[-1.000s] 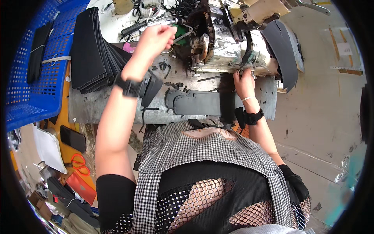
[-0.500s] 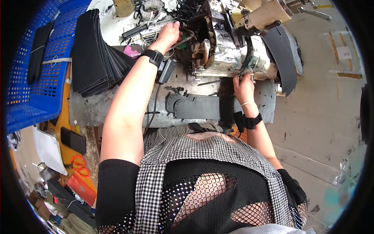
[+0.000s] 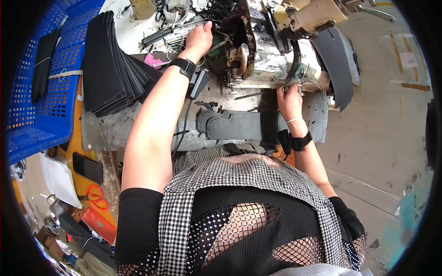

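1. Clock directions are read with 12 o'clock pointing away from the wearer. Nearest item: a dark grey shaped panel (image 3: pixel 237 126), flat on the table (image 3: pixel 110 131), long axis 9 to 3 o'clock. It lies at about 8 o'clock from the right hand (image 3: pixel 290 105), the nearer of the two hands.
2. Right hand: fingers bent at the machine's near edge, at a small metal knob (image 3: pixel 299 89). The knob sits just beside the fingertips, toward 3 o'clock, its long axis roughly 6 to 12; whether they are clamped on it cannot be told.
3. Machine (image 3: pixel 269 62): at 12 o'clock from the right hand, well apart from the grey panel.
4. Left hand (image 3: pixel 198 41): at 10 o'clock from the machine; fingers look curled inward, contents hidden. A black-handled tool (image 3: pixel 159 36) lies near, toward 9.
5. Blue basket (image 3: pixel 48 133): far toward 9 o'clock; a tied bundle of black strips (image 3: pixel 42 69) appears inside.
6. Clear round container (image 3: pixel 178 10): beyond the left hand, toward 11; contents indistinct.
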Demonstrator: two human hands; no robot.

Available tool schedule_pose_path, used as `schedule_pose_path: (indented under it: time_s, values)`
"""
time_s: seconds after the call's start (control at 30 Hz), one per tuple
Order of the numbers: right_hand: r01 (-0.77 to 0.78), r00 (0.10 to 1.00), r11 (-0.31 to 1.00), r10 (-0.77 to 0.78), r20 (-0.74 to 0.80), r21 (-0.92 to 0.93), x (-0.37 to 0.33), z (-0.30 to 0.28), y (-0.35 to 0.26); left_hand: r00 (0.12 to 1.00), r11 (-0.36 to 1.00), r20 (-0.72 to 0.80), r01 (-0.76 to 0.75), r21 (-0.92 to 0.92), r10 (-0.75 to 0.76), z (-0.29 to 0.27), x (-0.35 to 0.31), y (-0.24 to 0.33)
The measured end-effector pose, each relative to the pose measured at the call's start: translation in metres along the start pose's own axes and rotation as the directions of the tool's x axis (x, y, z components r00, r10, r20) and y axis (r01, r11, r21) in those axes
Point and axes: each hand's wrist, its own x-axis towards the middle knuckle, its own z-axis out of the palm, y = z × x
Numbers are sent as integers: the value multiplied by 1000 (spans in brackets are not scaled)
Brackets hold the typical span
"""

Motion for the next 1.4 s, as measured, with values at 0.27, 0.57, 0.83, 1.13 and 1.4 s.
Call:
schedule_pose_path:
  time_s: [0.27, 0.57, 0.83, 1.13, 1.4]
  values:
    - [-18, 1000, 1000, 18, 10, -2, -1, -4, -3, 999, 999, -27, 30, 45, -29, 2, -3, 5]
    - [-52, 998, 999, 52, 24, 14, -3, -3, -2, 997, 989, 6, 73, -127, -73, 7, 5, -3]
    - [5, 1000, 952, -8, 9, 307, 2, -116, -17, 909, 789, 361, 375, -487, -209, -13, 8, 9]
    - [155, 940, 958, -218, -262, -240, 81, -140, 71, 896, 681, 426, 389, -621, -124, -10, 13, 11]
    - [50, 978, 989, -77, -194, -140, 112, -145, 93, 936, 721, 343, 289, -629, -76, -8, 7, 9]
